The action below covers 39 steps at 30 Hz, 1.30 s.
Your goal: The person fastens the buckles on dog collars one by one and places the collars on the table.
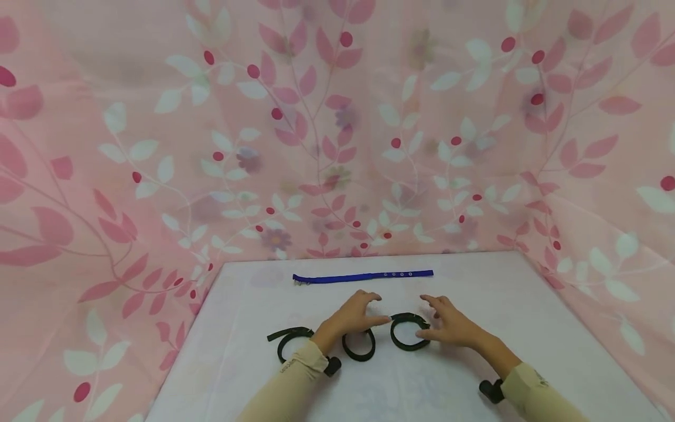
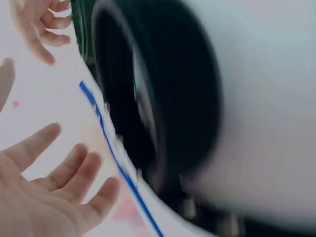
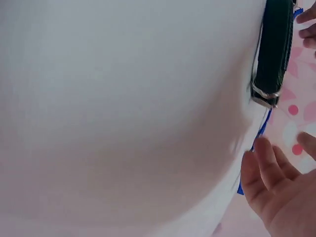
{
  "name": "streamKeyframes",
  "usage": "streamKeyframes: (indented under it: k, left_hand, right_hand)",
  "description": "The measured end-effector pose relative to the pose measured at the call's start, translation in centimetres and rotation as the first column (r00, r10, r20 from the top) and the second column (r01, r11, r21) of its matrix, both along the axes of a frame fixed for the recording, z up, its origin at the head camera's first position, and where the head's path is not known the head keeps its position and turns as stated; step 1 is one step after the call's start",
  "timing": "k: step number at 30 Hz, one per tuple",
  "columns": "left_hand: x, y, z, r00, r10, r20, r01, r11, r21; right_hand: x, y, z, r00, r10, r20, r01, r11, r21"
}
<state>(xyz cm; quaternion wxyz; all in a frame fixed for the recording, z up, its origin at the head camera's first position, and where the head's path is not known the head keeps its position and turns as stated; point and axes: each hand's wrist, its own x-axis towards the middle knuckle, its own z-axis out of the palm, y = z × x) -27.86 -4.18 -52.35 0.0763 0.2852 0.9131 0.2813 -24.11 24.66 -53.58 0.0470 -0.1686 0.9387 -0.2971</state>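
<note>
Three dark green, nearly black buckle collars stand in a row on the white table, each curled into a ring. My left hand hovers over the middle collar, its fingers spread and apart from it in the left wrist view. The left collar, its free end sticking out, is partly covered by my left forearm. My right hand is by the right side of the right collar, thumb close to the ring; contact cannot be made out. A metal buckle shows on that collar. Neither hand holds anything.
Behind the rings a blue collar lies stretched straight, with metal eyelets toward its right end. The white table is bordered by pink leaf-patterned cloth at the back and sides.
</note>
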Motion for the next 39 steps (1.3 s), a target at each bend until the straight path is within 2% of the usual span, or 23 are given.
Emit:
streamKeyframes:
  k: [2, 4, 6, 8, 10, 14, 19, 23, 27, 31, 35, 39]
  left_hand:
    - [-0.4, -1.5, 0.6, 0.998, 0.014, -0.057, -0.013, 1.0, 0.017]
    - [-0.9, -3.2, 1.0, 0.99, 0.04, -0.136, -0.04, 0.999, 0.001]
    - [-1.4, -5.0, 1.3, 0.973, 0.062, -0.224, -0.076, 0.996, -0.055]
    - [-2.0, -7.0, 1.3, 0.947, 0.076, -0.314, -0.12, 0.985, -0.124]
    - [-2.7, -9.0, 1.0, 0.916, 0.082, -0.393, -0.175, 0.962, -0.207]
    - [-4.1, -12.6, 0.1, 0.884, 0.115, -0.454, -0.26, 0.927, -0.271]
    - [-5.6, -15.5, -1.2, 0.881, 0.174, -0.44, -0.32, 0.903, -0.285]
    - [-6.5, -16.5, -1.6, 0.898, 0.208, -0.389, -0.333, 0.898, -0.287]
    - [-7.1, -16.7, -1.8, 0.925, 0.237, -0.296, -0.317, 0.912, -0.26]
    - [-7.7, -16.9, -2.2, 0.944, 0.277, -0.181, -0.312, 0.928, -0.205]
    - [-8.2, -17.0, -2.7, 0.949, 0.313, -0.04, -0.315, 0.945, -0.089]
    - [-8.3, -16.6, -3.1, 0.942, 0.33, 0.054, -0.331, 0.944, 0.004]
  right_hand:
    - [-0.3, 0.1, 0.4, 0.996, -0.016, -0.093, 0.018, 1.0, 0.014]
    - [-0.7, 0.2, 0.8, 0.978, -0.007, -0.209, 0.017, 0.999, 0.043]
    - [-1.4, 0.3, 1.0, 0.95, 0.012, -0.313, 0.019, 0.995, 0.097]
    - [-2.2, 0.4, 1.0, 0.923, 0.033, -0.383, 0.03, 0.987, 0.159]
    - [-3.1, 0.7, 0.9, 0.905, 0.051, -0.422, 0.044, 0.976, 0.212]
    - [-4.7, 1.4, 0.4, 0.894, 0.067, -0.443, 0.06, 0.962, 0.268]
    - [-6.5, 2.0, -0.2, 0.918, 0.052, -0.393, 0.078, 0.948, 0.308]
    - [-7.8, 1.9, -0.6, 0.943, 0.013, -0.334, 0.096, 0.946, 0.309]
    - [-8.9, 1.9, -1.2, 0.963, -0.036, -0.265, 0.116, 0.949, 0.294]
    - [-10.1, 1.6, -1.7, 0.974, -0.064, -0.216, 0.125, 0.951, 0.284]
    - [-10.9, 1.2, -1.9, 0.982, -0.09, -0.168, 0.127, 0.966, 0.227]
    - [-11.4, 1.2, -2.3, 0.989, -0.114, -0.093, 0.131, 0.972, 0.197]
